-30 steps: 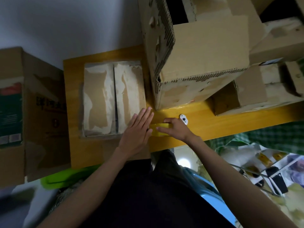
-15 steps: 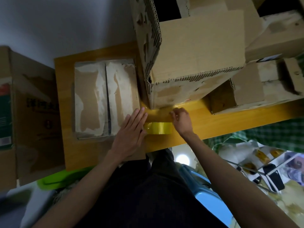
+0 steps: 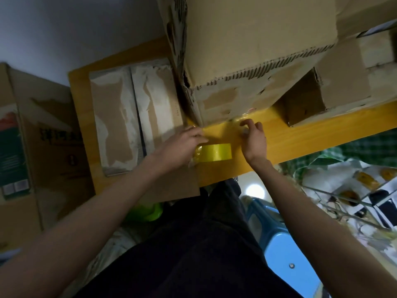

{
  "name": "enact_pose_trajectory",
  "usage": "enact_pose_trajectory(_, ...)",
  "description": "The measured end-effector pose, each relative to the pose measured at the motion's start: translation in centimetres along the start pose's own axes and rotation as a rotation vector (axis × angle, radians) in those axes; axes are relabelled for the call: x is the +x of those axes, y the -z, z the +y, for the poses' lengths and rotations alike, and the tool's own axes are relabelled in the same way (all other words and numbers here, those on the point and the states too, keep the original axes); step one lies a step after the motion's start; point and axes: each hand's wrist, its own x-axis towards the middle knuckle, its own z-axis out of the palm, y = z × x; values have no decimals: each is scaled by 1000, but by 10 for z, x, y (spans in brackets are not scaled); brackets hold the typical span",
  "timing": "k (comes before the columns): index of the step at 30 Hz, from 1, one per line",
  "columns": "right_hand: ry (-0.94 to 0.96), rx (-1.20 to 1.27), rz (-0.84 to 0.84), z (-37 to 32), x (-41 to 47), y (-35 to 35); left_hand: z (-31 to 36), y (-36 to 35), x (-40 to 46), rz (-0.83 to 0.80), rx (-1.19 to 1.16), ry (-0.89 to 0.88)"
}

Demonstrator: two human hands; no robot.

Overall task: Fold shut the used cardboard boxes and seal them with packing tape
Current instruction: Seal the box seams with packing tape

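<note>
1. The left hand (image 3: 182, 145) grips the yellow tape roll (image 3: 214, 152) on the bench (image 3: 300, 136), probably to steady it.
2. The right hand (image 3: 253, 136), fingers curled, seems to pinch the pulled-out tape end; the blur hides it.
3. The flat box (image 3: 131, 112) lies folded shut just left, likely next for sealing.

Flat box (image 3: 133, 117): closed, flaps met at a centre seam, brown card with white torn patches, laid on the left end of the wooden table. Large box (image 3: 247, 67): stood just right of it, worn, corrugated edges exposed, near face patched with torn paper. Smaller box (image 3: 335, 82): set further right, dark open side shown. Yellow tape roll (image 3: 213, 152): placed on the table edge in front of the large box, a glossy strip pulled out toward that box's base.
</note>
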Motion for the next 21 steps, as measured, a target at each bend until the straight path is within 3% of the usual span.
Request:
enact_pose_trajectory(4,62,291,200,-16,-32,15,-6,5,33,-233,-106,52)
enact_pose_trajectory(8,24,599,179,-37,-77,20,-12,10,59,-415,-71,31)
enact_pose_trajectory(21,-247,835,40,-73,-129,-29,-5,16,63,-442,-80,128)
